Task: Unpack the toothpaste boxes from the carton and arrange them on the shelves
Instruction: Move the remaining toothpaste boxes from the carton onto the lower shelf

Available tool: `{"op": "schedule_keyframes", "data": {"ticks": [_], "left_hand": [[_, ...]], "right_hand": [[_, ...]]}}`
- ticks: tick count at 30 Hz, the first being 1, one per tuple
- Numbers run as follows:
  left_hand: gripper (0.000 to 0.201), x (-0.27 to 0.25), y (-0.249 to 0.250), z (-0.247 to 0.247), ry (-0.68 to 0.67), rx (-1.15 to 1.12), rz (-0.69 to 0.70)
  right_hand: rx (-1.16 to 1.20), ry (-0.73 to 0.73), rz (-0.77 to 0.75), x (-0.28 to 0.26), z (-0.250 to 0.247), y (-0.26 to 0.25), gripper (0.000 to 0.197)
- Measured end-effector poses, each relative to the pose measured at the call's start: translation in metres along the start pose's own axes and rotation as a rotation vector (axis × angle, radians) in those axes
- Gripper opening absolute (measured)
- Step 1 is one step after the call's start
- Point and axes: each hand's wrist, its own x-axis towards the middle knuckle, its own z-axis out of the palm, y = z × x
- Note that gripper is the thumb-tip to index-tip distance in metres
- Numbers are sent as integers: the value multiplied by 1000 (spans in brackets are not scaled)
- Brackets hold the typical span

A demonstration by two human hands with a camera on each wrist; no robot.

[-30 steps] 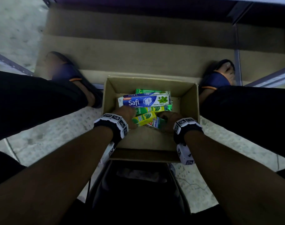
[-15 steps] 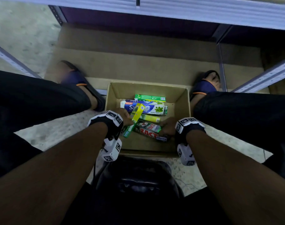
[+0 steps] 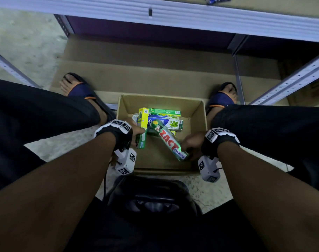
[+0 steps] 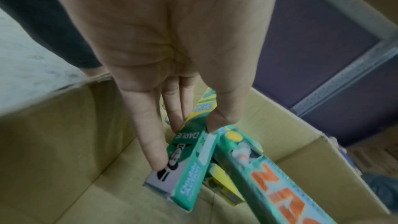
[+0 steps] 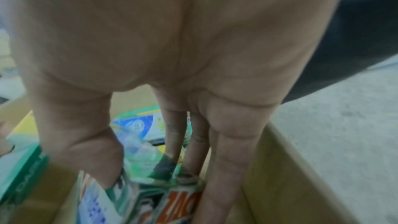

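your left hand (image 3: 137,130) pinches a green-and-yellow darlie box (image 3: 142,128) between thumb and fingers (image 4: 150,135) — in the left wrist view the fingers run down one face of it and the thumb presses the opposite edge, with the box's near end lifted clear of the cardboard floor. your right hand (image 3: 190,144) grips the near end of a green zact box (image 3: 168,140), thumb on one side and fingers (image 5: 224,159) on the other; the right wrist view is blurred, but the orange lettering shows between them. that box slants up and away from your right hand, and its far end lies over the other packs, just beside the darlie box.

both boxes are above the open carton (image 3: 198,113), which sits on the floor between your feet. inside it, against the far wall, a blue-and-white safi box (image 3: 171,123) lies flat with a green box (image 3: 166,112) behind it and a yellow pack (image 4: 224,181) partly hidden underneath — how many more lie below, you cannot tell.

ahead of the carton a metal shelf rail (image 3: 173,17) crosses the top of the head view, with a flattened sheet of cardboard (image 3: 155,70) under it.
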Motion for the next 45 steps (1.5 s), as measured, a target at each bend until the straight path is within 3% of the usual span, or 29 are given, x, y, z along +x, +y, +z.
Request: {"op": "schedule_keyframes", "data": {"ticks": [3, 7, 9, 12, 18, 23, 27, 30, 33, 35, 39, 45], "left_hand": [[12, -2, 2, 0, -19, -13, 0], [20, 0, 0, 3, -57, -30, -30], [30, 3, -2, 5, -58, -19, -28], [17, 7, -3, 9, -60, -14, -36], [20, 11, -4, 11, -60, 17, -49], [11, 18, -12, 19, -101, -177, -104], [14, 26, -13, 24, -109, -278, -114], [14, 30, -13, 28, -118, -328, -99], [20, 34, -14, 30, -130, -357, -92], [21, 35, -14, 31, -133, -361, -93], [17, 38, -16, 32, -116, -308, -71], [15, 40, -21, 30, -121, -298, -84]], "right_hand": [[130, -84, 16, 0, 5, -6, 37], [203, -40, 3, 8, 11, -11, 32], [149, 3, -19, 17, 16, -12, 33], [69, 37, -47, 28, 19, -12, 36], [3, 2, -65, 45, 26, -18, 38], [-159, 23, -67, 61, 27, -19, 30], [-137, 34, -72, 75, 28, -15, 37], [-138, -8, -95, 80, 29, -13, 22], [-140, 24, -72, 86, 32, -12, 27], [-157, 13, -38, 86, 34, -13, 20], [-195, 51, -42, 87, 35, -13, 43], [-53, 32, -52, 92, 44, -18, 48]]}}
